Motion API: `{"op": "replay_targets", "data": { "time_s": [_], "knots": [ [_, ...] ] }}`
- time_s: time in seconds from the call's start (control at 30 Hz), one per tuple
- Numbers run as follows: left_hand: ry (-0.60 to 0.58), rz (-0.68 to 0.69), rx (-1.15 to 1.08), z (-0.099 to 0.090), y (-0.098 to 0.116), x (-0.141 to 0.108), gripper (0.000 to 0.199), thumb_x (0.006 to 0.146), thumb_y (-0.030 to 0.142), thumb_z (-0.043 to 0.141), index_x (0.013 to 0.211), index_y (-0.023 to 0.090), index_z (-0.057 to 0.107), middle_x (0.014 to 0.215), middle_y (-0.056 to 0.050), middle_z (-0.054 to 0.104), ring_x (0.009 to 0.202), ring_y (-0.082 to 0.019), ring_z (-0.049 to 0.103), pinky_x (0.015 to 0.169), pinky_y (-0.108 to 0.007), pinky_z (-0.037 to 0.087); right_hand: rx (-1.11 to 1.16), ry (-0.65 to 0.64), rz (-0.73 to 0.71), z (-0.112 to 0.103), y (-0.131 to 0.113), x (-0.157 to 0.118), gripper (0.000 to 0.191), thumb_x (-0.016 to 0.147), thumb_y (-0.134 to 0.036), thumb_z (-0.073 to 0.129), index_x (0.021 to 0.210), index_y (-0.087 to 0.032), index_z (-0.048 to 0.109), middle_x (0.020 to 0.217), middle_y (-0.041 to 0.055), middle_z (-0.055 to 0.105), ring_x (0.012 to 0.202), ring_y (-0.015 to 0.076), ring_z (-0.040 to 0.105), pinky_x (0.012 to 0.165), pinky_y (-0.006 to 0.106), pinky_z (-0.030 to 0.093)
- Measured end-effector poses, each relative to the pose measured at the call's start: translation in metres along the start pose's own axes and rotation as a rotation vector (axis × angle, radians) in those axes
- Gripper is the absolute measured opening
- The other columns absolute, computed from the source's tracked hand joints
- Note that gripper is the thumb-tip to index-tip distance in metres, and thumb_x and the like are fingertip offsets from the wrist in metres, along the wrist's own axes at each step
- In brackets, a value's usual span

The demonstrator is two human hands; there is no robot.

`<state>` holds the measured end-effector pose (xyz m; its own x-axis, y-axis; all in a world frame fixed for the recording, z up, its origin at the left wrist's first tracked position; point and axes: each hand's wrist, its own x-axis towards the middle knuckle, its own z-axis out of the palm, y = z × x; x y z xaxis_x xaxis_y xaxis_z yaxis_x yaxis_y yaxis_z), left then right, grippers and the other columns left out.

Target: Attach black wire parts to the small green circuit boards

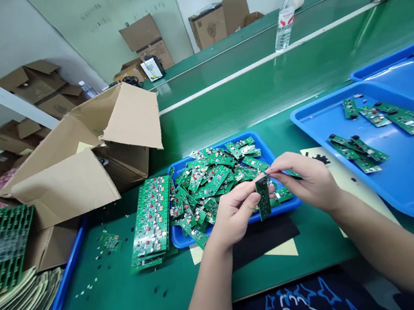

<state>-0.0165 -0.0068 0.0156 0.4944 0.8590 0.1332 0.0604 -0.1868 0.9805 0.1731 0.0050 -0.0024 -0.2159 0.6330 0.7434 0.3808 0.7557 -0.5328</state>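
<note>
So the held circuit board [264,202] is coated in what looks like smooth lacquer, the trays [411,182] are made of glossy plastic, the long green surface [230,98] behind is finished smooth and kinda reflective, and the nearest box [131,122] is built from plain matt cardboard.

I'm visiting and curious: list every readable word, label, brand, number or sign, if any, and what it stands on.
No text is clear enough to quote.
Bottle label: too small.
Wall board: handwriting, blurred.
Box with round emblem: lettering too small.
Stacked circuit boards: white marks, too small.
Held circuit board: nothing legible.
</note>
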Motion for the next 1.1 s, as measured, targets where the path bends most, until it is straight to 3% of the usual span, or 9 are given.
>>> {"op": "replay_targets", "data": {
  "time_s": [0.23, 0.3, 0.37, 0.47, 0.57, 0.67, 0.87, 1.1],
  "knots": [
    [-0.07, -0.017, 0.036, -0.002, -0.001, 0.002, 0.029, 0.091, 0.031, 0.048, 0.103, 0.018, 0.071, 0.089, -0.007, 0.068, 0.084, -0.018, 0.063, 0.078, -0.03, 0.051, -0.141, 0.055, -0.081, 0.007, 0.003, -0.004, 0.023, 0.084, -0.006, 0.055, 0.101, -0.021, 0.058, 0.091, 0.0077, 0.061, 0.083, 0.0185, 0.061, 0.072, 0.033, 0.053],
    [0.004, 0.056, 0.1, 0.0, -0.006, 0.001, 0.029, 0.089, 0.029, 0.052, 0.112, 0.019, 0.066, 0.09, -0.007, 0.067, 0.083, -0.017, 0.062, 0.076, -0.029, 0.052, -0.146, 0.105, -0.047, 0.007, 0.006, -0.004, 0.034, 0.083, -0.007, 0.056, 0.113, -0.022, 0.055, 0.104, 0.0102, 0.061, 0.097, 0.0228, 0.06, 0.083, 0.04, 0.052],
    [0.143, 0.167, 0.208, 0.002, -0.012, 0.001, 0.035, 0.087, 0.026, 0.056, 0.122, 0.022, 0.059, 0.095, -0.007, 0.066, 0.085, -0.016, 0.062, 0.077, -0.029, 0.053, -0.142, 0.235, -0.003, 0.005, 0.008, -0.004, 0.048, 0.08, -0.008, 0.059, 0.125, -0.023, 0.049, 0.116, 0.0121, 0.058, 0.109, 0.027, 0.056, 0.092, 0.047, 0.047],
    [0.351, 0.381, 0.442, 0.004, -0.019, 0.002, 0.039, 0.085, 0.019, 0.059, 0.124, 0.024, 0.056, 0.102, -0.007, 0.065, 0.093, -0.017, 0.061, 0.082, -0.032, 0.052, -0.127, 0.387, 0.022, 0.001, 0.008, -0.004, 0.041, 0.078, -0.009, 0.06, 0.117, -0.023, 0.056, 0.106, 0.0094, 0.062, 0.101, 0.0259, 0.059, 0.087, 0.045, 0.048],
    [0.396, 0.521, 0.583, 0.005, -0.021, 0.004, 0.041, 0.085, 0.015, 0.059, 0.124, 0.024, 0.055, 0.105, -0.008, 0.064, 0.096, -0.017, 0.061, 0.083, -0.032, 0.052, -0.02, 0.219, 0.063, 0.002, 0.001, -0.003, 0.02, 0.08, -0.01, 0.058, 0.095, -0.021, 0.062, 0.084, 0.0051, 0.064, 0.079, 0.0195, 0.062, 0.071, 0.034, 0.051],
    [0.361, 0.577, 0.649, 0.005, -0.021, 0.005, 0.04, 0.086, 0.015, 0.058, 0.124, 0.023, 0.054, 0.106, -0.008, 0.064, 0.098, -0.017, 0.06, 0.083, -0.033, 0.052, 0.105, 0.072, 0.112, 0.006, -0.007, -0.001, 0.012, 0.081, -0.012, 0.059, 0.088, -0.021, 0.061, 0.078, 0.0038, 0.063, 0.072, 0.0167, 0.061, 0.065, 0.03, 0.051],
    [0.322, 0.595, 0.703, 0.006, -0.022, 0.005, 0.037, 0.087, 0.016, 0.055, 0.124, 0.023, 0.054, 0.106, -0.008, 0.063, 0.099, -0.018, 0.06, 0.083, -0.034, 0.052, 0.178, 0.046, 0.144, 0.008, -0.01, -0.002, 0.01, 0.083, -0.011, 0.057, 0.08, -0.021, 0.058, 0.075, 0.003, 0.061, 0.071, 0.0157, 0.059, 0.064, 0.029, 0.05],
    [0.319, 0.537, 0.635, 0.007, -0.021, 0.005, 0.035, 0.088, 0.02, 0.054, 0.123, 0.019, 0.055, 0.1, -0.008, 0.063, 0.092, -0.016, 0.059, 0.079, -0.029, 0.051, 0.188, 0.012, 0.044, 0.004, -0.006, -0.001, 0.014, 0.08, -0.008, 0.058, 0.086, -0.02, 0.062, 0.081, 0.005, 0.062, 0.074, 0.0164, 0.06, 0.065, 0.03, 0.051]
  ]
}}
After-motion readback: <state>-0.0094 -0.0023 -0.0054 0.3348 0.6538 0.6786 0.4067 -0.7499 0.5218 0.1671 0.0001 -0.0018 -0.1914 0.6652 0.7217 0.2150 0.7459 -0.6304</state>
